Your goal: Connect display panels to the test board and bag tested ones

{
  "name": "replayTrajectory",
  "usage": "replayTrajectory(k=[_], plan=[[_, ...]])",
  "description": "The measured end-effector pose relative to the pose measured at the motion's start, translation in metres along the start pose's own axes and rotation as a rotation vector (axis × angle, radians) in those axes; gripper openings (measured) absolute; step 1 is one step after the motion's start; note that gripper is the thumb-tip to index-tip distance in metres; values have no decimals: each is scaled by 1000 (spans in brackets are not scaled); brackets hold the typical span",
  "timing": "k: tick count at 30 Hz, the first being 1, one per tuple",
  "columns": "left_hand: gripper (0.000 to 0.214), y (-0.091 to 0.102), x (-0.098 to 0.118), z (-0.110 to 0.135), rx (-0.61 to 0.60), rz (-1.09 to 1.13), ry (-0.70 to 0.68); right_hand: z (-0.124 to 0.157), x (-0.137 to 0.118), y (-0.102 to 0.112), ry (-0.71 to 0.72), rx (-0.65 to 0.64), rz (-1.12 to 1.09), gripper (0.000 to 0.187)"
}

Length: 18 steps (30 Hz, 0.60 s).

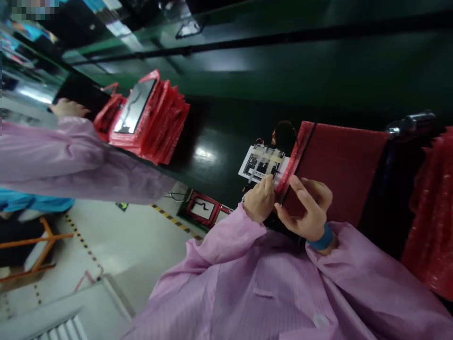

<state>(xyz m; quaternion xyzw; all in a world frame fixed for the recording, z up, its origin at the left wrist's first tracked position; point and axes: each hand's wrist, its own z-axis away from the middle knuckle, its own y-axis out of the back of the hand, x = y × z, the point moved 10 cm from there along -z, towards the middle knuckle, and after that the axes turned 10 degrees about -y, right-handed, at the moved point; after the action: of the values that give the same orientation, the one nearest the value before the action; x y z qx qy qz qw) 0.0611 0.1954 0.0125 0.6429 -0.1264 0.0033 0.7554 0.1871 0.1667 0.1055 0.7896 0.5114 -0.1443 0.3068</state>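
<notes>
A red bubble-wrap pouch (339,165) lies on the dark green bench in front of me, with a dark flat panel showing along its open edge. My left hand (259,202) is closed, pinching the pouch's corner where a white printed label (264,163) crossed with strips of tape sits. My right hand (308,210), with a blue wristband, grips the pouch's open edge, thumb and fingers curled around it. Both of my sleeves are pink.
At the upper left a stack of red pouches (161,120) carries a flat panel (136,106) on top; a co-worker's hand (69,108) and pink sleeve are beside it. More red wrap (430,208) lies at the right. A framed panel (203,208) stands below the bench (226,127).
</notes>
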Motion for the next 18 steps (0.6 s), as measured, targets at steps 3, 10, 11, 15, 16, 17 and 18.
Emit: replayTrajectory(k=[3,10,11,15,16,17,18], plan=[[48,-10,-7,0,-29,-45,108,1,3,2,-12,25,-49,84],[53,-12,-5,-3,-8,-151,132,1,2,2,8,49,-31,88],[53,-11,-5,-2,-18,-149,132,1,2,2,6,47,-22,87],[53,-7,-3,-1,-59,-123,94,-1,0,0,-6,31,28,81],[53,-5,-1,-1,-53,-109,78,-1,-1,0,0,23,35,79],[52,-3,-1,0,-31,-92,67,-2,-3,-1,7,14,38,79],[50,3,0,0,18,-68,61,-2,-5,-2,12,4,39,79]])
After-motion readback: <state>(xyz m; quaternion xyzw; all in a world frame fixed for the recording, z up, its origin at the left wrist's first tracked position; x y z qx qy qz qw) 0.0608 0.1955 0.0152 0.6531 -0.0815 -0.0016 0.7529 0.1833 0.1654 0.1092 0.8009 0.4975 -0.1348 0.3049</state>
